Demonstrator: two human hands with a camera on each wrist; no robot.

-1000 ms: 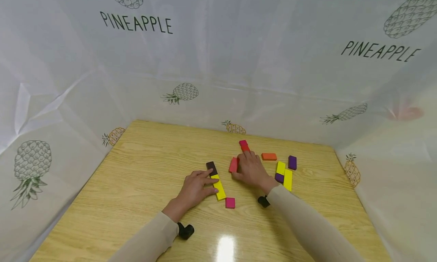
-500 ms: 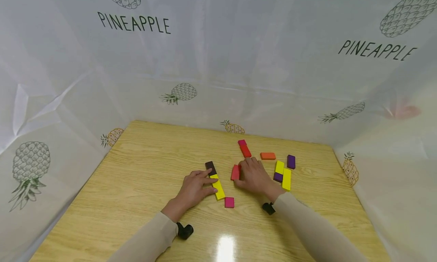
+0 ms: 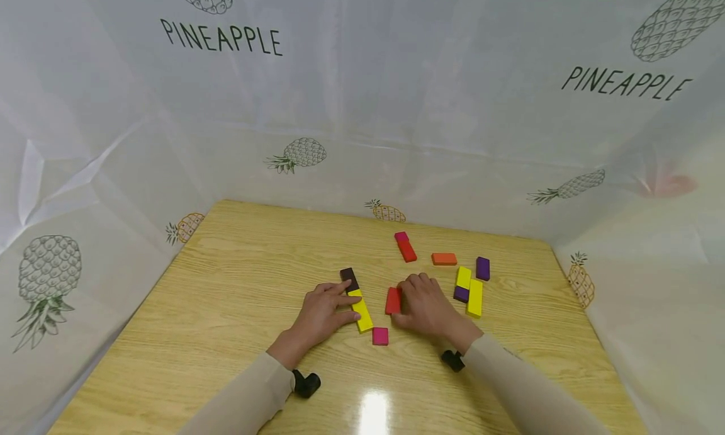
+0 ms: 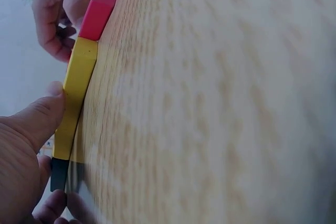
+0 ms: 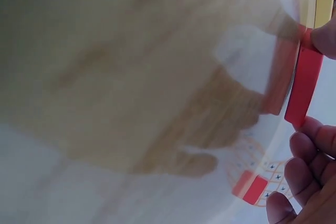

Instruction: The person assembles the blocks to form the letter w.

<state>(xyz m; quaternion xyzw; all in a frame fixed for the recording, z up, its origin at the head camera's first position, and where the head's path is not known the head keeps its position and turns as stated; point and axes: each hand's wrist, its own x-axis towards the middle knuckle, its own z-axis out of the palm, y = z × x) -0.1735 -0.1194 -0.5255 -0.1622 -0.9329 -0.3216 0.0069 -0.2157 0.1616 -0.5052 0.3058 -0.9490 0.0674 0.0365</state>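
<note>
My left hand (image 3: pixel 321 312) rests beside a row made of a black block (image 3: pixel 349 279) and a longer yellow block (image 3: pixel 363 315). Its thumb touches the yellow side and its fingertips lie by the black end, as the left wrist view shows. In my right hand (image 3: pixel 427 306) is a red block (image 3: pixel 393 301), pinched at its two ends by thumb and fingers (image 5: pixel 303 148); in the right wrist view the block (image 5: pixel 304 85) is low over the wooden table. A pink block (image 3: pixel 381 336) sits at the row's near end.
Farther back lie a red block with a pink end piece (image 3: pixel 405 249) and an orange block (image 3: pixel 444 259). To the right are a purple block (image 3: pixel 483 269) and a cluster with yellow blocks (image 3: pixel 474 298). A pineapple-print sheet (image 3: pixel 351 107) walls the table (image 3: pixel 260 246).
My right hand has drawn the red block toward me, away from the red and pink pair at the back. The left hand stays at the row.
</note>
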